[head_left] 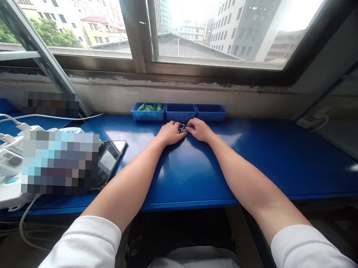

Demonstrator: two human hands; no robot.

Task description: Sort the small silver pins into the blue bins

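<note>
Both of my hands reach to the far side of the blue table and meet at a small heap of thin dark and silvery metal pieces [183, 128], too small to name. My left hand [170, 133] rests palm down at the heap's left edge, its fingers spread and bent loosely beside the pieces. On the heap's right, my right hand [200, 130] has its thumb and fingertips drawn together in a pinch at the pieces. Whatever sits between those fingertips is hidden. Just behind the hands stand the middle blue bin [180, 113] and the right blue bin [211, 113].
A left blue bin [148, 115] holds green material. On the blue table [189, 174], a phone [111, 158] lies left of my left forearm. Farther left are a white power strip [2, 190] with plugs and cables, and a blurred patch. A window [202, 27] is behind.
</note>
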